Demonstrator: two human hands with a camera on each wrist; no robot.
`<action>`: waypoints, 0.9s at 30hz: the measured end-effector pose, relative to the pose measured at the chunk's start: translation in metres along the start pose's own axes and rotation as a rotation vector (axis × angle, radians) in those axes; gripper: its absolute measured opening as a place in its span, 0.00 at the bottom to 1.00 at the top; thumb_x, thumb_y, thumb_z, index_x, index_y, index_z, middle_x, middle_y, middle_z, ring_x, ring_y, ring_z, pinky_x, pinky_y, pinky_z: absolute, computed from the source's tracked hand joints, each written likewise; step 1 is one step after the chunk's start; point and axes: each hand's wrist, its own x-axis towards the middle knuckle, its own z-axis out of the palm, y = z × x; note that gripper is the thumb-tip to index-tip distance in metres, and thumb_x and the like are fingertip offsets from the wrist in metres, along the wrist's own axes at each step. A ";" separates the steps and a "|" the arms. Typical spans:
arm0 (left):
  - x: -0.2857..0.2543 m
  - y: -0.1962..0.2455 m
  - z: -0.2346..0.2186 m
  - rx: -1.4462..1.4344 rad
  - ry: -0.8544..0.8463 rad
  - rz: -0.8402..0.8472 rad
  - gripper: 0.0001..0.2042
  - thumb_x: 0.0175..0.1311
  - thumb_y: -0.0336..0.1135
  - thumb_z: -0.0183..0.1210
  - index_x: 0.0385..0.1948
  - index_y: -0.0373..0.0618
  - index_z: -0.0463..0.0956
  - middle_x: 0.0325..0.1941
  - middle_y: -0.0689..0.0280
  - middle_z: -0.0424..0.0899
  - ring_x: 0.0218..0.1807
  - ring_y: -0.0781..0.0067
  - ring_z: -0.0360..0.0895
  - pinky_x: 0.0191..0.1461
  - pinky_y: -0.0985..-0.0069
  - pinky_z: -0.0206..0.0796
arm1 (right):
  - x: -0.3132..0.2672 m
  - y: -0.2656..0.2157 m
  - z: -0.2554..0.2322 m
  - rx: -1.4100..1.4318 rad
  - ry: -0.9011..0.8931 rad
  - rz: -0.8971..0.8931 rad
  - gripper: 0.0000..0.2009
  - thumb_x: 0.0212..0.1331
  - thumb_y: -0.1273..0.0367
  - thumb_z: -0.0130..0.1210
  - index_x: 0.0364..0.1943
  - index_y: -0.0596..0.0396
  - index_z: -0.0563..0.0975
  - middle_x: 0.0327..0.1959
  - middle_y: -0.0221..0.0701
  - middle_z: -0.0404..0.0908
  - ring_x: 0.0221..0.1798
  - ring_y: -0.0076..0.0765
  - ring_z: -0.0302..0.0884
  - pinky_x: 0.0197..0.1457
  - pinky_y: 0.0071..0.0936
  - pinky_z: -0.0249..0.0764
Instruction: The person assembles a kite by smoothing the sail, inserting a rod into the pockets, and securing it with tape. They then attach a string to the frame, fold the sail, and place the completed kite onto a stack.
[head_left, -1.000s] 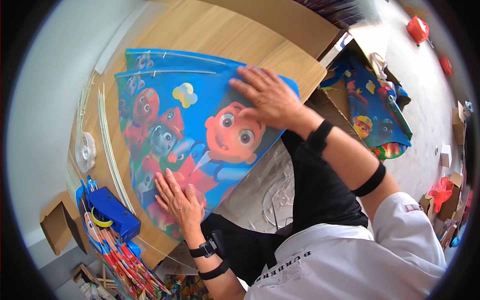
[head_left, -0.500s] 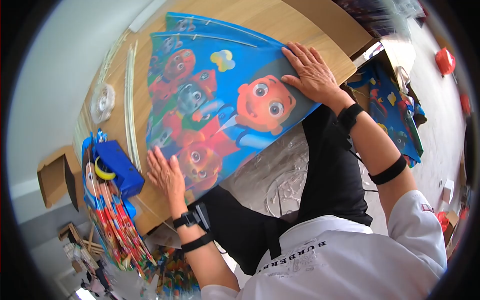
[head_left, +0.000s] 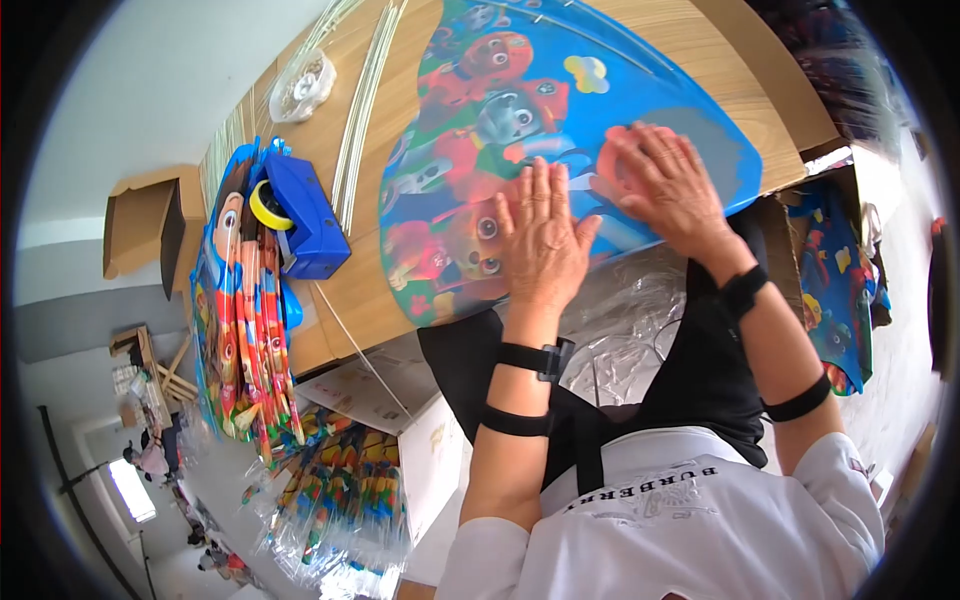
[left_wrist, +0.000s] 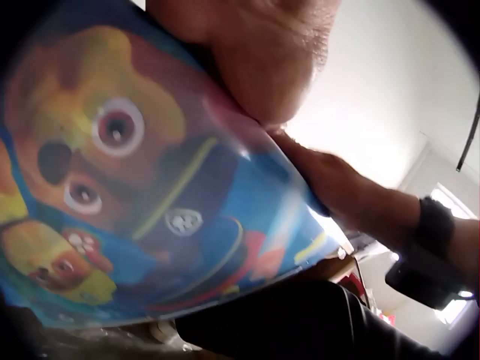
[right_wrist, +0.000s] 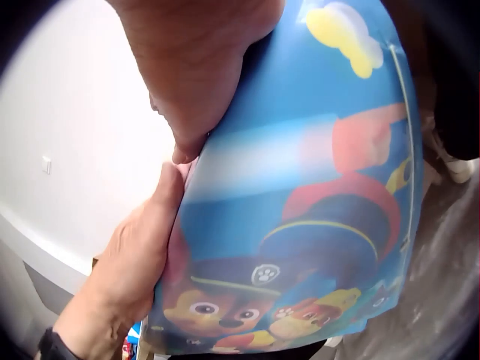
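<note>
A folded blue sheet printed with cartoon dogs and a child's face (head_left: 570,130) lies on the wooden table, hanging over its near edge. Thin white rods run along its far side. My left hand (head_left: 545,245) rests palm down on the lower middle of the print, fingers straight. Beside it, my right hand (head_left: 675,190) lies over the printed child's face, fingers extended. Nothing is gripped by either hand. The overhanging underside shows more printed dogs in the left wrist view, and a rod along its border in the right wrist view.
Left of the sheet are long thin sticks (head_left: 365,110), a clear roll (head_left: 303,85) and a blue tape dispenser (head_left: 310,215). A bundle of printed pieces (head_left: 240,330) hangs at the table's left edge. Another printed sheet (head_left: 835,290) sits in a carton at right.
My left hand has moved from the sheet's near-left part toward its middle. My right hand has slid inward from the dark hair onto the printed face. The head view has turned left.
</note>
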 end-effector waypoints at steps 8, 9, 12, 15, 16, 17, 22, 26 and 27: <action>-0.026 -0.108 -0.023 0.185 -0.023 -0.234 0.33 0.66 0.56 0.43 0.68 0.48 0.50 0.72 0.54 0.50 0.73 0.57 0.45 0.72 0.51 0.35 | -0.003 0.092 0.009 -0.119 0.010 0.230 0.30 0.61 0.55 0.47 0.68 0.42 0.56 0.71 0.34 0.51 0.73 0.41 0.45 0.73 0.42 0.40; -0.028 -0.116 -0.025 0.199 -0.005 -0.268 0.34 0.65 0.57 0.44 0.67 0.47 0.51 0.72 0.53 0.51 0.73 0.56 0.46 0.71 0.50 0.36 | -0.004 0.100 0.012 -0.126 0.036 0.238 0.30 0.62 0.54 0.46 0.68 0.42 0.55 0.71 0.33 0.51 0.73 0.40 0.45 0.73 0.42 0.39; -0.027 -0.133 -0.027 0.220 0.001 -0.329 0.35 0.64 0.58 0.44 0.67 0.47 0.50 0.72 0.53 0.50 0.73 0.55 0.46 0.71 0.50 0.37 | -0.002 0.112 0.019 -0.146 0.061 0.255 0.30 0.64 0.52 0.43 0.68 0.41 0.54 0.71 0.32 0.50 0.74 0.38 0.44 0.73 0.42 0.38; -0.022 -0.143 -0.027 0.237 0.029 -0.363 0.33 0.66 0.58 0.40 0.67 0.48 0.50 0.71 0.53 0.51 0.72 0.54 0.47 0.71 0.51 0.37 | 0.001 0.110 0.017 -0.160 0.077 0.269 0.30 0.64 0.51 0.42 0.68 0.41 0.54 0.71 0.33 0.51 0.73 0.38 0.44 0.74 0.42 0.38; -0.020 -0.144 -0.026 0.232 0.035 -0.362 0.33 0.66 0.58 0.40 0.67 0.48 0.50 0.71 0.53 0.51 0.72 0.54 0.47 0.71 0.51 0.37 | 0.001 0.110 0.016 -0.166 0.082 0.269 0.30 0.64 0.51 0.42 0.68 0.41 0.54 0.71 0.33 0.51 0.73 0.38 0.44 0.74 0.42 0.38; -0.020 -0.145 -0.026 0.245 0.037 -0.357 0.33 0.66 0.57 0.42 0.67 0.48 0.51 0.71 0.53 0.51 0.72 0.54 0.48 0.70 0.51 0.39 | 0.001 0.110 0.017 -0.165 0.078 0.272 0.30 0.64 0.51 0.42 0.68 0.42 0.54 0.71 0.33 0.51 0.73 0.38 0.44 0.74 0.42 0.38; -0.008 -0.154 -0.044 0.192 0.090 -0.279 0.25 0.60 0.42 0.56 0.58 0.43 0.65 0.61 0.52 0.66 0.60 0.52 0.64 0.63 0.56 0.54 | 0.002 0.103 0.012 -0.180 0.053 0.305 0.31 0.63 0.52 0.44 0.68 0.45 0.54 0.71 0.35 0.52 0.73 0.39 0.45 0.73 0.43 0.40; 0.023 -0.183 -0.063 0.125 0.260 -0.338 0.16 0.54 0.30 0.60 0.44 0.36 0.73 0.42 0.52 0.75 0.50 0.49 0.70 0.52 0.61 0.63 | 0.002 0.100 0.009 -0.177 0.044 0.325 0.32 0.63 0.49 0.43 0.68 0.46 0.55 0.71 0.35 0.51 0.73 0.40 0.44 0.73 0.42 0.39; 0.033 -0.188 -0.065 0.154 0.284 -0.330 0.12 0.51 0.24 0.60 0.38 0.33 0.74 0.39 0.50 0.76 0.45 0.48 0.72 0.48 0.61 0.66 | 0.002 0.099 0.009 -0.182 0.054 0.332 0.32 0.63 0.49 0.43 0.68 0.46 0.55 0.71 0.35 0.51 0.73 0.40 0.44 0.73 0.42 0.39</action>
